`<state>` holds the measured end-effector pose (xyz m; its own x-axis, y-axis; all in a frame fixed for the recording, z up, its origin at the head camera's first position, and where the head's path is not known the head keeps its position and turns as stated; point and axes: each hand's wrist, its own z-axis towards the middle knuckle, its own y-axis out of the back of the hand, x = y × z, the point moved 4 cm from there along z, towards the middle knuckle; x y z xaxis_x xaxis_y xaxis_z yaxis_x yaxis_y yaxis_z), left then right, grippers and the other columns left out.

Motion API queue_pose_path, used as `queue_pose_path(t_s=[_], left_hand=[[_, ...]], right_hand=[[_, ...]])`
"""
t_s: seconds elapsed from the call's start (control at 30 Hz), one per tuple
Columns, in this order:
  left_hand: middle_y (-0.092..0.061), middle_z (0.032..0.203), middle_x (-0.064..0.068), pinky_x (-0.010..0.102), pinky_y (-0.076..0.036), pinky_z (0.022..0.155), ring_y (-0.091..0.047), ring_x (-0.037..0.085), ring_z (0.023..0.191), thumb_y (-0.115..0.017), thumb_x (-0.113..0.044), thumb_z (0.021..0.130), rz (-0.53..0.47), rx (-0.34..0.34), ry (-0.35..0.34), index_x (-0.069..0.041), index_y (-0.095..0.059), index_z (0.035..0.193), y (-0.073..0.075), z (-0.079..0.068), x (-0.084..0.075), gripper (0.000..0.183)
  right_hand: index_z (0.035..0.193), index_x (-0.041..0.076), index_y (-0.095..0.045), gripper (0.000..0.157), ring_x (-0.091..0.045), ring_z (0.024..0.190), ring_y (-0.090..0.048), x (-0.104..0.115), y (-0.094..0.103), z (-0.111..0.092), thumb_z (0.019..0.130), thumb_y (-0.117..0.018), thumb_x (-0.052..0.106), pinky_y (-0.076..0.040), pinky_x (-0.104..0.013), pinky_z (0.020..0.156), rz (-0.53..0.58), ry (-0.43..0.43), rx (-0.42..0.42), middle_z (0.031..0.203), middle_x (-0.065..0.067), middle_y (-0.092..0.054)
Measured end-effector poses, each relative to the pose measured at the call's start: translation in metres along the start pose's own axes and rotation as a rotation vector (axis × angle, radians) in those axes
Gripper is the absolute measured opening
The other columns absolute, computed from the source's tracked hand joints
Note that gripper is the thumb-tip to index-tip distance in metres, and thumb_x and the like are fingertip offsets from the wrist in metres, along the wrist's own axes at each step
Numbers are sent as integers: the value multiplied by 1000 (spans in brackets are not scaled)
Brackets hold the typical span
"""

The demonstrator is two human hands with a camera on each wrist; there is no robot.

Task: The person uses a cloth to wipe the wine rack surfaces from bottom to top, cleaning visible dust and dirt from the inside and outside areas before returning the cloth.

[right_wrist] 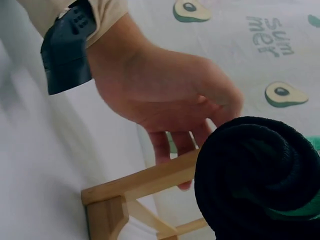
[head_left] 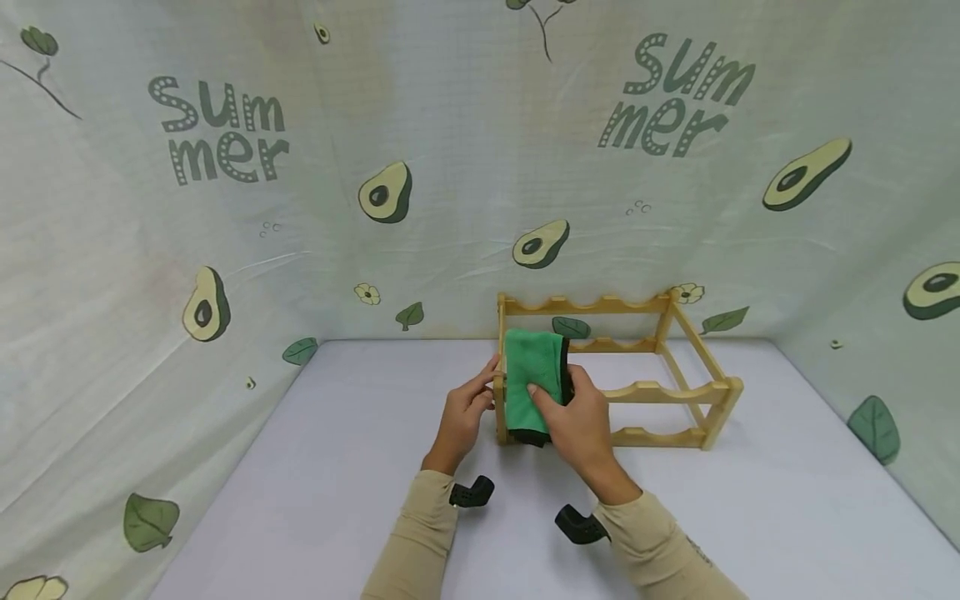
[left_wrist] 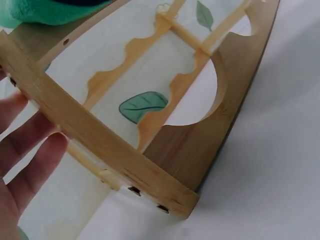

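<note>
A wooden wine rack (head_left: pixel 648 392) with scalloped rails stands on the table. My right hand (head_left: pixel 581 421) holds a folded green cloth (head_left: pixel 534 375) with dark edging against its left end, thumb pressed on the front. In the right wrist view, the cloth's dark rolled edge (right_wrist: pixel 250 165) covers part of the right hand (right_wrist: pixel 170 95), whose fingers reach past a wooden bar (right_wrist: pixel 150 177). My left hand (head_left: pixel 457 421) touches the rack's left end from outside. Close up in the left wrist view, nearly straight left fingers (left_wrist: pixel 37 170) meet a wooden bar (left_wrist: pixel 95 130); their thumb is hidden.
The white table (head_left: pixel 337 492) extends in front of the rack and to both sides. Behind it hangs a pale curtain (head_left: pixel 457 275) printed with avocados, leaves and lettering. A dark wrist device (head_left: pixel 581 525) shows below the right sleeve.
</note>
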<state>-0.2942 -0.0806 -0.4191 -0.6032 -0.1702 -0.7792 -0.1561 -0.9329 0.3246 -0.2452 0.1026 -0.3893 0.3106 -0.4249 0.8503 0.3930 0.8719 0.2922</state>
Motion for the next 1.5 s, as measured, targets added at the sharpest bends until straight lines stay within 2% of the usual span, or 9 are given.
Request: queue_pose_path(t_s=[0.17, 0.27, 0.4, 0.57, 0.73, 0.97, 1.17, 1.3, 1.5], left_hand=[[-51, 145, 21, 28, -54, 71, -62, 21, 80, -51, 7, 95, 108, -114, -72, 2, -68, 120, -3, -4, -16, 31], [-53, 145, 17, 28, -53, 72, -63, 21, 80, -61, 0, 96, 129, -172, -62, -2, -69, 117, -8, -5, -7, 23], [-53, 147, 3, 27, -52, 67, -61, 19, 76, -73, -17, 93, 109, -220, 29, -10, -71, 113, -14, -5, 14, 21], [-51, 148, -10, 25, -51, 64, -60, 14, 75, -73, -33, 93, 63, -208, 113, -17, -71, 110, -14, -3, 18, 23], [-48, 149, -11, 25, -49, 63, -58, 14, 74, -68, -38, 96, 68, -193, 118, -18, -69, 109, -14, -4, 17, 23], [-49, 149, -8, 23, -46, 62, -55, 15, 74, -68, -31, 98, 64, -219, 106, -15, -69, 107, -14, -7, 17, 19], [-50, 148, -5, 21, -44, 62, -52, 14, 73, -68, -25, 98, 66, -239, 111, -11, -70, 109, -15, -10, 16, 18], [-51, 147, -12, 22, -45, 62, -53, 14, 72, -67, -32, 98, 57, -247, 95, -16, -71, 108, -14, -13, 17, 19], [-51, 147, -7, 23, -44, 60, -51, 13, 70, -65, -36, 99, 74, -236, 81, -18, -69, 105, -16, -14, 15, 19]], right_hand=[[120, 0, -60, 47, -29, 95, -67, 3, 13, 6, 87, -80, 28, -58, -46, 74, 24, -52, 25, 109, -18, -68], [123, 1, -59, 50, -32, 99, -67, 8, 25, 14, 88, -79, 30, -59, -44, 75, 66, -76, 60, 114, -18, -65], [129, 0, -56, 55, -34, 101, -67, 17, 44, 29, 90, -77, 32, -59, -37, 73, 114, -82, 141, 119, -20, -63], [134, -1, -53, 60, -33, 100, -68, 24, 72, 49, 92, -75, 37, -59, -31, 72, 65, -55, 209, 119, -22, -64], [134, -2, -53, 59, -30, 97, -67, 25, 94, 63, 93, -74, 34, -57, -26, 70, -6, -3, 213, 118, -23, -64], [136, -1, -52, 58, -32, 102, -65, 26, 110, 75, 93, -73, 32, -57, -25, 71, -55, 42, 262, 121, -22, -62], [137, -1, -50, 59, -38, 103, -65, 31, 117, 90, 94, -73, 30, -59, -38, 74, -147, 76, 356, 119, -23, -61], [137, -2, -49, 60, -39, 103, -65, 31, 119, 102, 94, -73, 32, -59, -44, 76, -171, 61, 432, 121, -25, -61], [138, 0, -48, 64, -34, 100, -66, 26, 126, 118, 93, -73, 37, -59, -40, 74, -192, -29, 517, 122, -25, -61]])
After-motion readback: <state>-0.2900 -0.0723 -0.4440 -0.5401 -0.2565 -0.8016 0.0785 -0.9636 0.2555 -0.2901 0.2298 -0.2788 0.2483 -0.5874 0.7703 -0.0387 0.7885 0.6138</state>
